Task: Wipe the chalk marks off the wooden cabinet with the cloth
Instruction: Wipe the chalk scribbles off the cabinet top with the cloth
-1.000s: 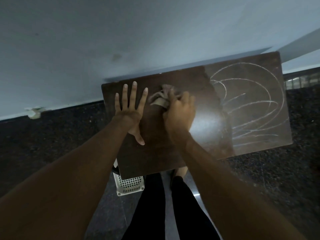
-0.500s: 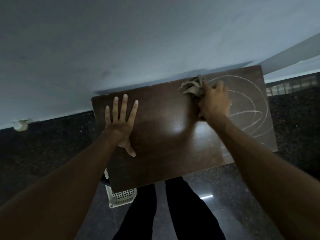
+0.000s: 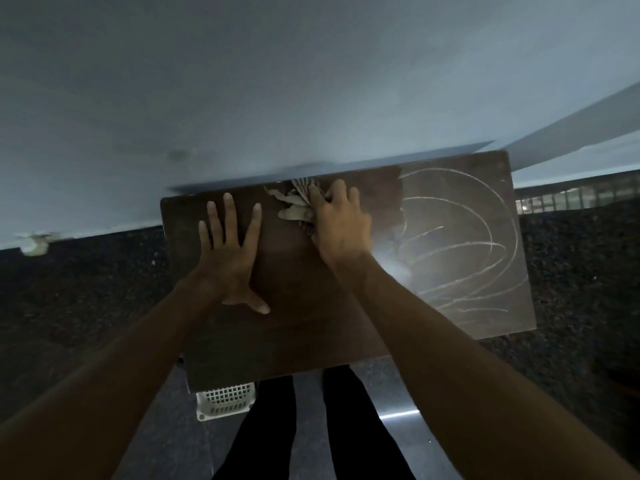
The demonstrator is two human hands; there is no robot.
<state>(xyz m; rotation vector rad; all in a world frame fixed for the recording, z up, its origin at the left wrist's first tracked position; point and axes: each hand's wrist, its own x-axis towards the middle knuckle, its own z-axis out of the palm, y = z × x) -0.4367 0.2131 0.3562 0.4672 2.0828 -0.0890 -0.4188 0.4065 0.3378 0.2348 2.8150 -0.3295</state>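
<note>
Head view: right hand point(image 3: 341, 225) clamps cloth point(image 3: 294, 202) on chalk-marked cabinet point(image 3: 311, 337); left hand point(image 3: 230, 258) flat.

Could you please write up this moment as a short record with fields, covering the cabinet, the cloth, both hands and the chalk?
surface: wooden cabinet top, dark, set against a pale wall
left hand: flat on the top, fingers spread, holding nothing
right hand: pressing a crumpled cloth near the back edge
chalk marks: curved white lines on the right part of the top
left and middle of top: no chalk visible
below cabinet: white basket on the dark floor
</note>
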